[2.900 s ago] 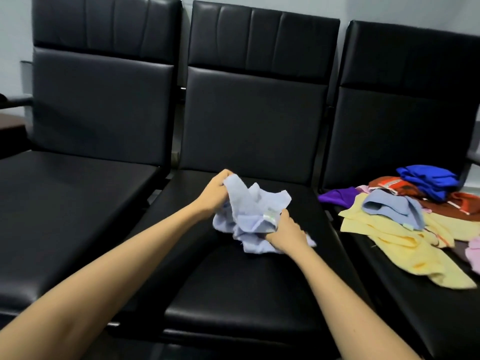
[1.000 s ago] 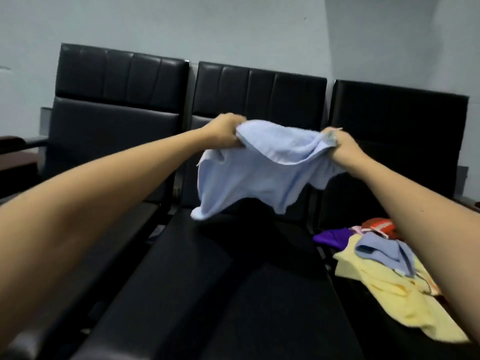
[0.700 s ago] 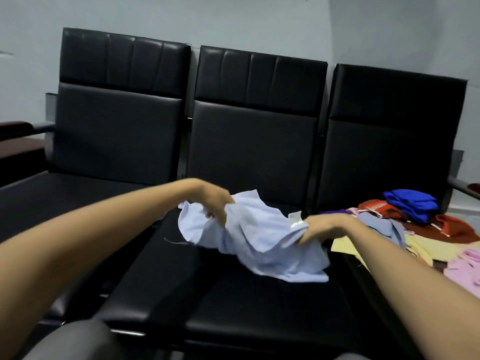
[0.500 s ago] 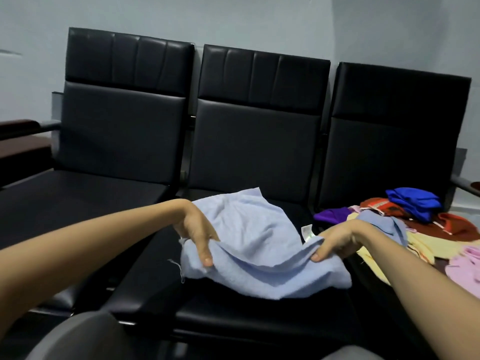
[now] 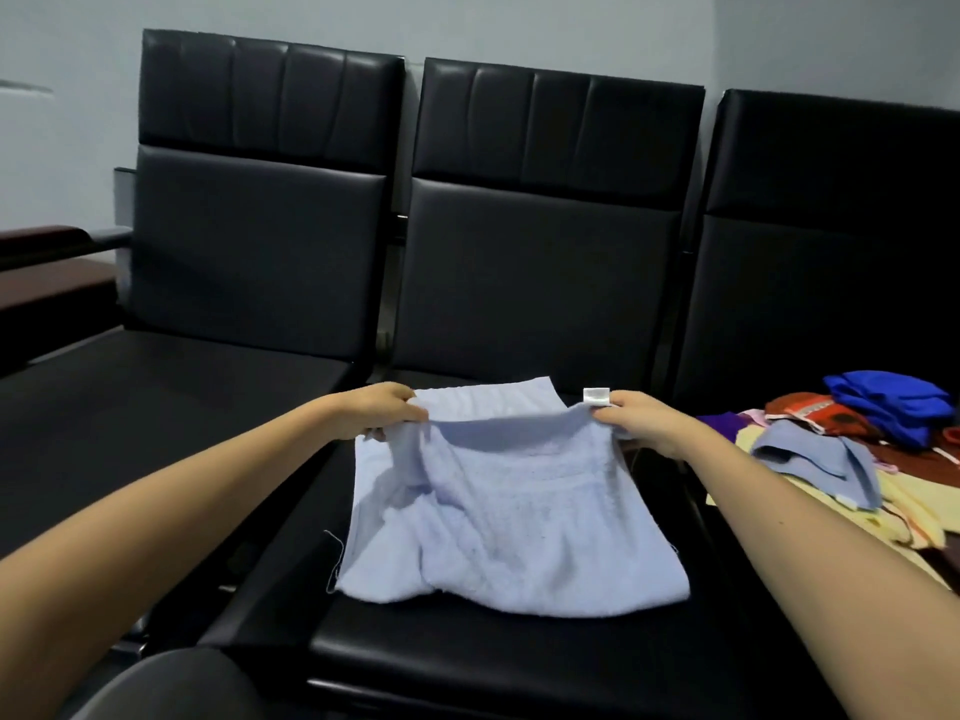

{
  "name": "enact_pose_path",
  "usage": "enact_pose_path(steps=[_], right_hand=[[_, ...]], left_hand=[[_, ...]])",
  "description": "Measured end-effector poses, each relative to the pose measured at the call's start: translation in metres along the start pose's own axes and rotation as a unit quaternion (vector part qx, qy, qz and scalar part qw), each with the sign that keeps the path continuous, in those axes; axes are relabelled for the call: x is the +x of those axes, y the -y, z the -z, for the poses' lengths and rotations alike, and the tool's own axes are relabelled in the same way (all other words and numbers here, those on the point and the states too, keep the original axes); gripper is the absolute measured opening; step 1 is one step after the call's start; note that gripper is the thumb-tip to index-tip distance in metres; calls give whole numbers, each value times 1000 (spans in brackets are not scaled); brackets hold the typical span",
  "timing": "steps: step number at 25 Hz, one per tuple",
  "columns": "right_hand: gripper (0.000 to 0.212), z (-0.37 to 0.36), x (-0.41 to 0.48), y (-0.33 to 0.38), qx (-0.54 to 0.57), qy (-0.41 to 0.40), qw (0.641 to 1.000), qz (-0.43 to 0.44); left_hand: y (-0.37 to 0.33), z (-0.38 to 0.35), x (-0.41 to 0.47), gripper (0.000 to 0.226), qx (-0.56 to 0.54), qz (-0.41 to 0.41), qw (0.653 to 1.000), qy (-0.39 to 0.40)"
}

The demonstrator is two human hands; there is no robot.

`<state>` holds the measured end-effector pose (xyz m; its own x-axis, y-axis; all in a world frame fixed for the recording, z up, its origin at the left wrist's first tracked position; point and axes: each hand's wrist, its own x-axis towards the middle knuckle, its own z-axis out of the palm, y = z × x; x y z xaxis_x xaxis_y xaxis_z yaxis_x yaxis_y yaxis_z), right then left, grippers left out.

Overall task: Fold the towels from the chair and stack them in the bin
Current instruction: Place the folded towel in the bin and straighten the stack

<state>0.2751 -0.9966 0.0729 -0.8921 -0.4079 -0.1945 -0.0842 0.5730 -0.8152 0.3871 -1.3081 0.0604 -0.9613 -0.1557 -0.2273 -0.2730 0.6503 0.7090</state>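
A light blue towel (image 5: 509, 522) lies spread over the seat of the middle black chair (image 5: 519, 646), still wrinkled. My left hand (image 5: 379, 413) pinches its far left corner. My right hand (image 5: 639, 420) pinches its far right corner, beside a small white label (image 5: 596, 396). Between the two hands the far edge is lifted a little off the seat. On the right chair lies a pile of unfolded towels (image 5: 841, 449): yellow, light blue, purple, red and dark blue. No bin is in view.
The left black chair (image 5: 171, 397) has a bare seat. A dark wooden armrest or table (image 5: 47, 262) stands at the far left. A grey rounded shape (image 5: 171, 688), perhaps my knee, shows at the bottom edge. A pale wall rises behind the chairs.
The towel was bunched, then shaken out in the air, then brought down onto the middle seat. Both hands have moved apart to its far corners and it now lies spread.
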Motion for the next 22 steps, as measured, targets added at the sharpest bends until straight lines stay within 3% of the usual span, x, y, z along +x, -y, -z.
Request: enact_pose_path(steps=[3, 8, 15, 18, 22], right_hand=[[9, -7, 33, 9, -14, -66, 997, 35], [11, -21, 110, 20, -71, -97, 991, 59], [24, -70, 202, -15, -286, -163, 943, 53], [19, -83, 217, -31, -334, -197, 917, 96], [33, -87, 219, -34, -404, -197, 886, 112]], left_hand=[[10, 5, 27, 10, -19, -35, 994, -106], [29, 14, 81, 43, 110, -1, 973, -204], [73, -24, 125, 27, 188, 55, 919, -341], [81, -20, 140, 27, 185, 66, 910, -365], [86, -24, 145, 28, 200, 53, 901, -381]])
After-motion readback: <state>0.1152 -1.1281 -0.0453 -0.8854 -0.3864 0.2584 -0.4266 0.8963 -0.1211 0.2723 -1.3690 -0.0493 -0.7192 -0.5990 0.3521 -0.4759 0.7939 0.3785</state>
